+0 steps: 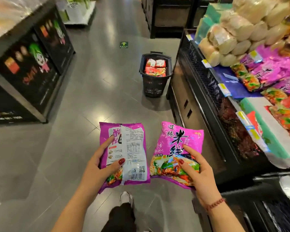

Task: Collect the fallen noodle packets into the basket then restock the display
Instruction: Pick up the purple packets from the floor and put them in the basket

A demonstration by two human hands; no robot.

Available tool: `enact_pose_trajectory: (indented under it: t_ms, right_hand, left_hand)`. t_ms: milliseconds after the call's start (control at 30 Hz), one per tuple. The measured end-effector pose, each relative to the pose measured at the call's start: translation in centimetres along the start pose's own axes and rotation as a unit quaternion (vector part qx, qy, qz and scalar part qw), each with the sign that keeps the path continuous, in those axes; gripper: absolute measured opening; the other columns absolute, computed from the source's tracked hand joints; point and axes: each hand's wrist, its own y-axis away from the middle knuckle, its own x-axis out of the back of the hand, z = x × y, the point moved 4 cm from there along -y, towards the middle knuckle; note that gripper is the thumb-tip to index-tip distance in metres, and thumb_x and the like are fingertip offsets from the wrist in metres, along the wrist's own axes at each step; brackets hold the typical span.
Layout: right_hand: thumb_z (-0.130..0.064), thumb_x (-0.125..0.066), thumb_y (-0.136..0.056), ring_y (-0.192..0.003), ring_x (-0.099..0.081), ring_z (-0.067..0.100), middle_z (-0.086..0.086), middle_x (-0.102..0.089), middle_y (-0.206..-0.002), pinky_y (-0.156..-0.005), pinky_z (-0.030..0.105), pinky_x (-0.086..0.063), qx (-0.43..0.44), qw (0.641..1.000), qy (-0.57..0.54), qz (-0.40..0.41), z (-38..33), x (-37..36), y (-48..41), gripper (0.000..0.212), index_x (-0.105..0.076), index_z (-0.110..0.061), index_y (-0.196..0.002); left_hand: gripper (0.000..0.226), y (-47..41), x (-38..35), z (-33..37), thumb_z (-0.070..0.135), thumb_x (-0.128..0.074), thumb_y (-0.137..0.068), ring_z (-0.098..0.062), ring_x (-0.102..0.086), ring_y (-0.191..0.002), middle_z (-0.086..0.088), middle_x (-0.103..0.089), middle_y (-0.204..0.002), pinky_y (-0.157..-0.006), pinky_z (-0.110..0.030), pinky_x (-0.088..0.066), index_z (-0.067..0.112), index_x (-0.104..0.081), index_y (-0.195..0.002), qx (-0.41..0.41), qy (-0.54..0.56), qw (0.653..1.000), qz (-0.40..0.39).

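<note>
Grey floor (pixel 94 97) is running down a shop aisle, with a black stand (pixel 32 64) on your left and the display (pixel 206 84) along your right. You are holding one purple packet in each hand, low in front of you, above your shoe (pixel 126 198).

Your left hand (pixel 99 166) is gripping the left packet (pixel 132 148) by its left edge, thumb lying across its printed back, barcode side facing you. Your right hand (pixel 197 166) is gripping the right packet (pixel 176 141) at its lower right corner, thumb and a finger pressing on the front face. The two packets are sitting side by side, close together at their lower corners; whether they are touching, you cannot tell.

The basket (pixel 153 84) is standing on the floor well ahead of both hands, just beside the display's base, with red packets (pixel 156 67) lying inside it. More purple packets (pixel 274 71) are lying on the display, up to your right and well apart from your right hand. A beaded bracelet (pixel 215 204) is circling your right wrist.
</note>
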Motion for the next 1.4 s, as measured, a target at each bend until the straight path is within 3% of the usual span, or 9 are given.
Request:
enact_pose_trajectory:
  t_ms: [67,267,367,533,667,833,1067,1200,1400]
  right_hand:
    - [-0.041,-0.089,-0.058,-0.098,-0.069,0.03,0.004,-0.068,-0.115,-0.072,0.042,-0.058,-0.004,1.0,-0.01,-0.001,-0.4,-1.0,-4.1,0.059,-0.067,-0.037,-0.113]
    - [-0.04,-0.088,-0.06,-0.096,-0.07,0.029,0.006,-0.066,-0.118,-0.072,0.041,-0.058,0.01,1.0,-0.004,0.02,-2.8,-4.6,-17.7,0.06,-0.067,-0.034,-0.116]
    - [-0.02,-0.081,-0.072,-0.094,-0.07,0.027,0.006,-0.066,-0.118,-0.068,0.036,-0.058,0.021,0.999,0.001,0.027,-5.3,-6.2,-24.3,0.047,-0.067,-0.033,-0.115]
    - [-0.05,-0.088,-0.053,-0.099,-0.069,0.024,-0.003,-0.066,-0.117,-0.071,0.037,-0.058,0.008,0.999,0.007,0.039,-8.2,-7.4,-33.4,0.066,-0.067,-0.039,-0.114]
    - [-0.011,-0.071,-0.077,-0.098,-0.069,0.024,-0.001,-0.065,-0.118,-0.073,0.042,-0.059,0.0,0.999,0.004,0.054,-9.3,-7.2,-41.8,0.044,-0.068,-0.043,-0.109]
    - [-0.008,-0.067,-0.084,-0.104,-0.066,0.023,-0.004,-0.061,-0.121,-0.078,0.043,-0.059,-0.002,0.999,0.041,0.022,-11.1,-6.8,-54.2,0.046,-0.066,-0.045,-0.111]
    - [0.001,-0.067,-0.083,-0.098,-0.069,0.018,-0.008,-0.069,-0.11,-0.074,0.033,-0.058,0.004,0.998,0.058,-0.014,-16.4,-6.6,-69.5,0.048,-0.069,-0.039,-0.109]
    - [0.009,-0.066,-0.08,-0.092,-0.066,-0.002,-0.006,-0.067,-0.113,-0.072,0.012,-0.05,0.038,0.995,0.092,-0.02,-18.8,-7.5,-76.6,0.048,-0.065,-0.025,-0.115]
    - [0.0,-0.069,-0.081,-0.104,-0.067,0.023,-0.004,-0.066,-0.119,-0.077,0.041,-0.059,0.012,0.998,0.058,0.003,-19.2,-9.4,-87.4,0.05,-0.069,-0.04,-0.111]
  left_hand:
    - [0.065,-4.4,-0.1,1.0,0.003,-0.073,-0.079,-0.011,-0.07,-0.094,0.015,-0.062,-0.112,-0.063,-0.037,-0.06,0.05,-0.057,-0.121,-0.001,-0.003,1.0,0.007]
    - [0.062,-19.3,-0.8,5.4,0.007,-0.072,-0.082,-0.017,-0.064,-0.1,0.016,-0.058,-0.116,-0.059,-0.026,-0.058,0.05,-0.053,-0.123,-0.028,-0.034,0.999,-0.012]
    - [0.063,-26.9,-1.2,8.5,0.008,-0.073,-0.081,-0.021,-0.066,-0.102,0.011,-0.06,-0.12,-0.065,-0.033,-0.061,0.049,-0.054,-0.125,-0.022,-0.035,0.999,-0.031]
    - [0.066,-37.9,-3.0,12.7,0.016,-0.078,-0.07,-0.023,-0.067,-0.106,0.004,-0.063,-0.125,-0.078,-0.047,-0.06,0.052,-0.058,-0.122,0.0,-0.043,0.997,-0.07]
    - [0.068,-45.3,-5.1,13.7,0.023,-0.079,-0.062,-0.027,-0.066,-0.108,0.002,-0.062,-0.127,-0.08,-0.052,-0.059,0.051,-0.059,-0.121,0.017,-0.025,0.998,-0.055]
    - [0.066,-55.3,-8.5,14.9,0.01,-0.077,-0.073,-0.025,-0.068,-0.105,0.001,-0.061,-0.127,-0.074,-0.044,-0.061,0.049,-0.058,-0.123,0.019,-0.01,0.999,-0.027]
    - [0.065,-67.9,-13.5,20.1,0.003,-0.073,-0.079,-0.011,-0.069,-0.099,0.011,-0.063,-0.119,-0.067,-0.035,-0.06,0.048,-0.058,-0.123,0.008,-0.007,1.0,-0.014]
    - [0.068,-74.5,-14.6,21.6,-0.004,-0.07,-0.08,-0.018,-0.07,-0.101,0.008,-0.071,-0.112,-0.071,-0.035,-0.06,0.044,-0.058,-0.126,0.01,0.007,1.0,-0.006]
    - [0.068,-86.2,-15.3,24.1,-0.003,-0.071,-0.08,-0.021,-0.07,-0.102,0.003,-0.067,-0.119,-0.072,-0.043,-0.06,0.044,-0.057,-0.127,0.024,0.007,0.999,-0.024]
